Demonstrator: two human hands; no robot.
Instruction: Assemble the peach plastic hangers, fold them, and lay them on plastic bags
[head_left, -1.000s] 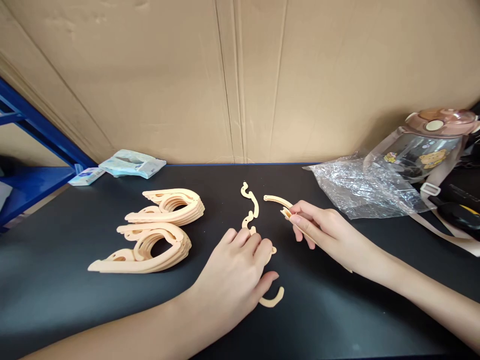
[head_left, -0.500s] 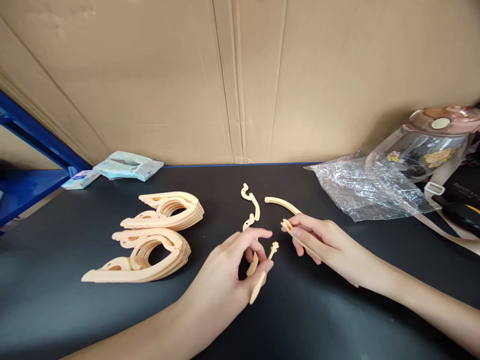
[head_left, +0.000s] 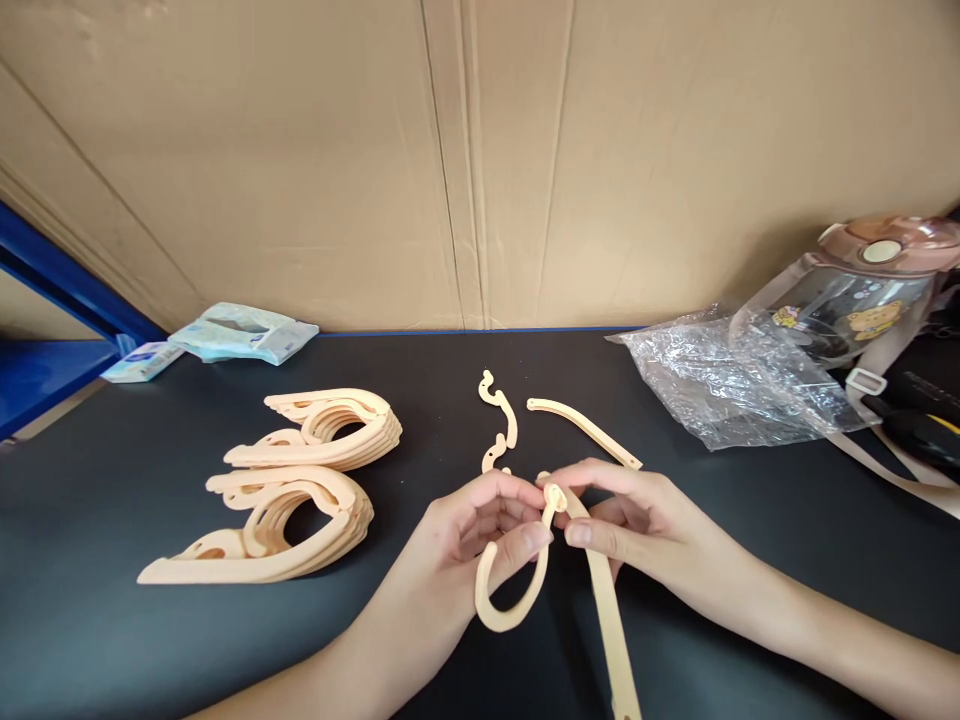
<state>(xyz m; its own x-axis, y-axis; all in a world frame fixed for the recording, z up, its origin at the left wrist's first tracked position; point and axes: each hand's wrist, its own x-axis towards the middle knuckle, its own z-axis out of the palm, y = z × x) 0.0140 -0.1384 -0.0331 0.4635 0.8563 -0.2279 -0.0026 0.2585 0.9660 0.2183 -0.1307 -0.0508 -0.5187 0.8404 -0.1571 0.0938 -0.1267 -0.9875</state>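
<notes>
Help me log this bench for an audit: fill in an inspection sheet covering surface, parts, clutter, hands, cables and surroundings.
Surface: black tabletop, parts spread across it
Job's things: near stack and far stack of beige folding hangers; loose curved pieces, loose slender arm
Clutter: clear plastic bag, tissue pack, smaller pack, strapped bottle
Hands: left hand holds a hook, right hand a hanger arm; whether joined is unclear
Cables: nothing seen
Surroundings: cardboard panel, blue frame
</notes>
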